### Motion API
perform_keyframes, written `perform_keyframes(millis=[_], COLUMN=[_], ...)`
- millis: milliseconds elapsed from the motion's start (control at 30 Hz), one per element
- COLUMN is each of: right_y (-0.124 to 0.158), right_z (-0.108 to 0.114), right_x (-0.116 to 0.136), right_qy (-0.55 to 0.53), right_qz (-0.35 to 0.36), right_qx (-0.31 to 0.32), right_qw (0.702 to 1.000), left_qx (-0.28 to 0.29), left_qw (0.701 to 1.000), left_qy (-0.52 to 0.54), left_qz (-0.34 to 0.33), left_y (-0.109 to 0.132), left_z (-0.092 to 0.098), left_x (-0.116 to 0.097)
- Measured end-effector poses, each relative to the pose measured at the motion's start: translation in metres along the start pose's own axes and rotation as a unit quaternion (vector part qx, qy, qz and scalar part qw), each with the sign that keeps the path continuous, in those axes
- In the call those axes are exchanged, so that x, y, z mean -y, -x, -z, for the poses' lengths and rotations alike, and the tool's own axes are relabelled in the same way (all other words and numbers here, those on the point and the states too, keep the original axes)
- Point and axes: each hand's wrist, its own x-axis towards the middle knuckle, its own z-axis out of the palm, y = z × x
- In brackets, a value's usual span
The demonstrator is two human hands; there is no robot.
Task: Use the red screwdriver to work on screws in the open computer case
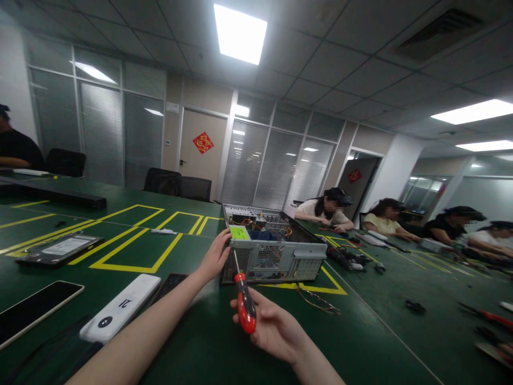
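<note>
An open computer case [286, 250] stands on the green table, its back panel with grilles and slots facing me. Inside, at the left, sits a power supply with a bright yellow-green label [239, 232]; coloured cables show behind it. My left hand [216, 255] rests against the left corner of the case, fingers stretched along the power supply's edge. A red and black screwdriver [245, 305] is gripped in my right hand [276, 326], below the case. Its shaft points up toward the left part of the back panel; whether the tip touches a screw is too small to tell.
Eyeglasses [318, 299] lie just right of the case's front. On the left are a hard drive [62, 248], a phone [38, 310] and a white device marked 21 [122, 307]. Yellow tape [128, 267] marks the table. Several people [326, 208] work along the right side.
</note>
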Motion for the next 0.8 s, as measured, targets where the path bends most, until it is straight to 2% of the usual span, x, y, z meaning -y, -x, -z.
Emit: perform_keyframes(millis=[133, 400, 500, 633, 800], right_y=[0.000, 0.000, 0.000, -0.001, 0.000], right_z=[0.001, 0.007, 0.007, 0.009, 0.007], right_x=[0.000, -0.002, -0.002, -0.002, 0.000], right_qy=[0.014, -0.051, -0.088, -0.088, -0.048], right_qz=[0.006, 0.026, 0.009, -0.031, -0.028], right_qx=[0.010, -0.054, -0.059, -0.027, 0.033], right_qw=[1.000, 0.997, 0.994, 0.995, 0.998], left_qx=[-0.001, 0.002, 0.005, 0.003, -0.004], left_qw=[1.000, 1.000, 1.000, 1.000, 1.000], left_qy=[0.000, -0.004, -0.001, -0.004, -0.011], left_qz=[-0.001, 0.004, 0.004, -0.001, -0.008], left_y=[0.000, 0.000, 0.000, 0.000, 0.000], left_z=[0.000, 0.001, 0.001, 0.001, 0.000], left_x=[0.001, -0.001, -0.001, 0.000, 0.002])
